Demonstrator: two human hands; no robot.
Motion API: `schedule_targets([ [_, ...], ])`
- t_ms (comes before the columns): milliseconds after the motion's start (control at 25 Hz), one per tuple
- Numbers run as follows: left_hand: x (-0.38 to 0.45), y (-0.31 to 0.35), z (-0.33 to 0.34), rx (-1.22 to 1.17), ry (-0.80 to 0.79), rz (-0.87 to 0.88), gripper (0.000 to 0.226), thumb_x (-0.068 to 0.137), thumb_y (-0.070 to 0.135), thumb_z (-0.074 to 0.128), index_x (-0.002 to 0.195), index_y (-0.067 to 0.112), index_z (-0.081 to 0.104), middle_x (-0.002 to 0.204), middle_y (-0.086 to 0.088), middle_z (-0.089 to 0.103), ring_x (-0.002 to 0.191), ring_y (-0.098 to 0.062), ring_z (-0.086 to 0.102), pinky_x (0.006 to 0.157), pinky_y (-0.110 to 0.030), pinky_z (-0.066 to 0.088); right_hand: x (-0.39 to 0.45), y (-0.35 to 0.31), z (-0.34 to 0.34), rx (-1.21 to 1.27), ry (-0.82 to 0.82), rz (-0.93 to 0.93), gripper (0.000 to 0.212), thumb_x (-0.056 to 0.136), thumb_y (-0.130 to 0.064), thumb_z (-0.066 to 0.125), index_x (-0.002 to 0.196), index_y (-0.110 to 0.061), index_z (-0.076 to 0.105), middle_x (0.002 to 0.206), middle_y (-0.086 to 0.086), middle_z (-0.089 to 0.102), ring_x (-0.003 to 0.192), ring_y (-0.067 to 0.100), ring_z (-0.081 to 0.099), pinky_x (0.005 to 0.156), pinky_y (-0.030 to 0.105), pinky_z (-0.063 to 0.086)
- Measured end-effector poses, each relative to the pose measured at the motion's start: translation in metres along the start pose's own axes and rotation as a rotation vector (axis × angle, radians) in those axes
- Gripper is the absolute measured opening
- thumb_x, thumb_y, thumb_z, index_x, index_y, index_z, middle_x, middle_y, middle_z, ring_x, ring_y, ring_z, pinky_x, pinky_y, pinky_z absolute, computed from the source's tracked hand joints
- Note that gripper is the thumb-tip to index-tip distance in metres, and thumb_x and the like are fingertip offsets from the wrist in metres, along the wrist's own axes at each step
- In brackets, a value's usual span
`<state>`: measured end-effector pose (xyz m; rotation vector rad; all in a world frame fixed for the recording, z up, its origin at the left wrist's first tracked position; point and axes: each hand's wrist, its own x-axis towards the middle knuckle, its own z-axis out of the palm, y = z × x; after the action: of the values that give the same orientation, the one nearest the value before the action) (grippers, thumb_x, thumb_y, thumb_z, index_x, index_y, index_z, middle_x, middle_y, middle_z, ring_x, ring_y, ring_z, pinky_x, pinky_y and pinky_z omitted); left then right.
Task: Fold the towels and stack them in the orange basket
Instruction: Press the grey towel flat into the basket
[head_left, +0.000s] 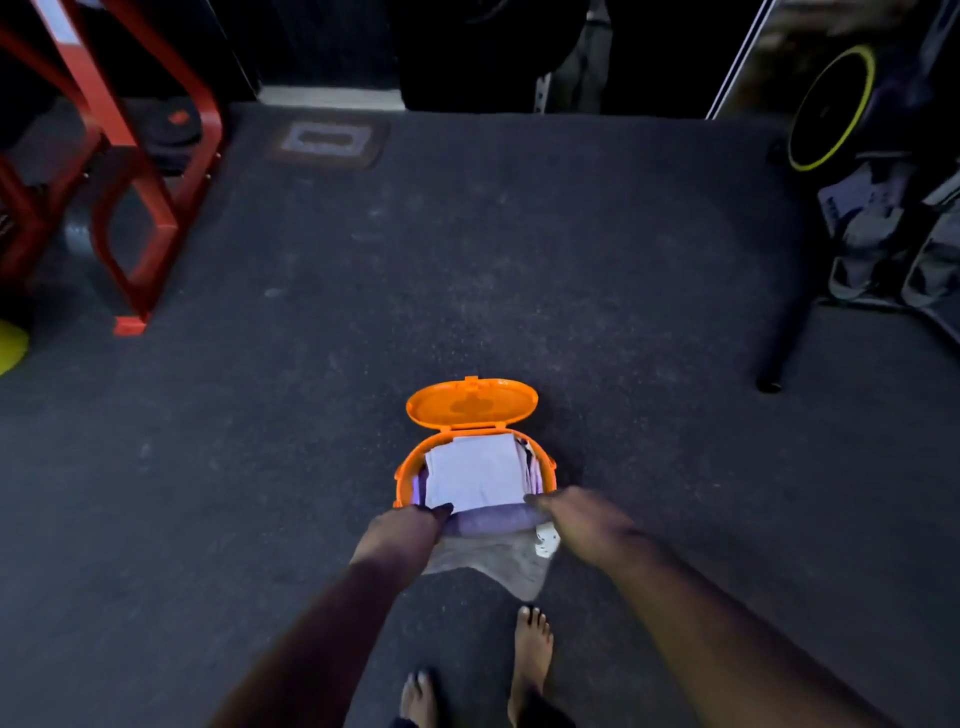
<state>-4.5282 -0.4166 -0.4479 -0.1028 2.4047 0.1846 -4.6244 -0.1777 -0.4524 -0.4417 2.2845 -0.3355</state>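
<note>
- The orange basket (402, 475) stands on the dark speckled floor (467, 260), directly ahead of my bare feet (530, 660). It is smooth moulded plastic, oval in outline.
- Its lid (471, 403), the same orange plastic and also oval, is hinged at the far rim and stands tilted back and open.
- Inside the basket lies a folded white towel (475, 475), flat and roughly rectangular, with a matte, soft-looking surface. More folded cloth edges show beside it at the right wall.
- Under the white towel a lilac towel (488, 519) shows at the near rim as a soft rounded fold.
- A thin grey towel (498, 564) hangs down in front of the basket's near side, limp and creased, ending in an uneven point. A small white label (546, 539) sits on it near my right hand.
- My left hand (410, 527) is at the near left rim; its fingertips (441, 510) close on the near edge of the towels there.
- My right hand (576, 514) is at the near right rim, motion-blurred; its fingertips reach the cloth edge. I cannot tell whether it pinches the cloth or only touches it.
- A red metal frame (150, 208) of flat angular bars stands on the floor at far left, well apart from the basket.
</note>
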Motion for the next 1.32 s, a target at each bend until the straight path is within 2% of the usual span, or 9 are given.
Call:
schedule_targets([
  [160, 0.087, -0.015, 0.005, -0.243, 0.09, -0.05, 0.046, 0.107, 0.028, 0.041, 0.153, 0.027, 0.04, 0.143, -0.01, 0.058, 0.125, -0.035, 0.058, 0.086, -0.032, 0.044, 0.092, 0.02, 0.005, 0.009, -0.005, -0.075, 0.038, 0.102, -0.051, 0.044, 0.122, -0.031, 0.07, 0.121, 0.001, 0.069, 0.107, 0.018, 0.066, 0.073, 0.025, 0.044],
  [280, 0.163, -0.041, 0.027, -0.142, 0.184, 0.005, 0.044, 0.106, 0.028, 0.042, 0.149, 0.03, 0.043, 0.136, -0.008, 0.063, 0.118, -0.033, 0.064, 0.086, -0.037, 0.05, 0.166, 0.039, 0.018, -0.136, 0.082, -0.14, 0.054, 0.099, -0.051, 0.026, 0.144, -0.037, 0.051, 0.152, -0.005, 0.05, 0.133, 0.021, 0.054, 0.1, 0.027, 0.046],
  [400, 0.232, -0.068, 0.076, 0.003, 0.277, 0.069, 0.048, 0.101, 0.02, 0.048, 0.148, 0.029, 0.046, 0.135, -0.005, 0.065, 0.109, -0.033, 0.07, 0.081, -0.044, 0.06, 0.228, 0.065, 0.054, -0.379, 0.169, -0.257, 0.057, 0.101, -0.021, 0.034, 0.156, -0.035, 0.035, 0.165, -0.006, 0.027, 0.148, 0.02, 0.036, 0.113, 0.034, 0.042],
  [520, 0.295, -0.084, 0.152, 0.077, 0.371, 0.182, 0.055, 0.083, 0.0, 0.059, 0.137, 0.012, 0.063, 0.136, -0.012, 0.065, 0.115, -0.032, 0.069, 0.083, -0.044, 0.06, 0.277, 0.099, 0.12, -0.478, 0.287, -0.346, 0.057, 0.091, -0.01, 0.035, 0.141, -0.022, 0.058, 0.15, 0.008, 0.052, 0.136, 0.027, 0.053, 0.101, 0.038, 0.054],
  [680, 0.351, -0.093, 0.291, 0.149, 0.205, 0.299, 0.06, 0.077, 0.009, 0.035, 0.125, 0.005, 0.071, 0.126, -0.019, 0.07, 0.108, -0.033, 0.072, 0.085, -0.045, 0.059, 0.329, 0.158, 0.252, -0.518, 0.068, -0.363, 0.054, 0.084, -0.014, 0.034, 0.122, -0.016, 0.073, 0.129, 0.013, 0.068, 0.117, 0.032, 0.067, 0.088, 0.045, 0.06],
  [800, 0.359, -0.088, 0.351, 0.044, 0.145, 0.3, 0.064, 0.079, 0.009, 0.033, 0.137, 0.003, 0.06, 0.14, -0.023, 0.06, 0.123, -0.038, 0.064, 0.097, -0.051, 0.054, 0.332, 0.182, 0.307, -0.512, 0.105, -0.367, 0.053, 0.084, -0.015, 0.037, 0.124, -0.017, 0.072, 0.134, 0.011, 0.065, 0.122, 0.03, 0.064, 0.094, 0.045, 0.057],
  [1000, 0.357, -0.078, 0.349, -0.249, 0.356, 0.26, 0.075, 0.087, 0.033, 0.045, 0.156, 0.006, 0.034, 0.164, -0.017, 0.028, 0.153, -0.033, 0.026, 0.125, -0.049, 0.023, 0.345, 0.168, 0.302, -0.311, 0.45, -0.364, 0.04, 0.101, -0.045, 0.045, 0.111, -0.02, 0.075, 0.135, 0.006, 0.065, 0.128, 0.026, 0.059, 0.104, 0.041, 0.049],
  [1200, 0.424, -0.058, 0.332, -0.253, 0.441, 0.037, 0.079, 0.1, 0.055, 0.035, 0.162, 0.01, 0.016, 0.17, -0.012, 0.013, 0.158, -0.027, 0.008, 0.126, -0.051, 0.012, 0.413, 0.143, 0.297, -0.309, 0.323, -0.092, 0.073, 0.099, -0.064, 0.031, 0.161, -0.033, 0.008, 0.17, 0.006, -0.007, 0.156, 0.032, -0.008, 0.123, 0.059, 0.006],
  [1320, 0.448, -0.067, 0.37, -0.178, 0.529, 0.033, 0.08, 0.099, 0.057, 0.037, 0.162, 0.012, 0.018, 0.17, -0.012, 0.014, 0.158, -0.028, 0.009, 0.125, -0.054, 0.015, 0.437, 0.158, 0.338, -0.307, 0.331, -0.049, 0.079, 0.096, -0.071, 0.026, 0.161, -0.035, -0.001, 0.169, 0.006, -0.013, 0.155, 0.032, -0.013, 0.122, 0.062, 0.005],
])
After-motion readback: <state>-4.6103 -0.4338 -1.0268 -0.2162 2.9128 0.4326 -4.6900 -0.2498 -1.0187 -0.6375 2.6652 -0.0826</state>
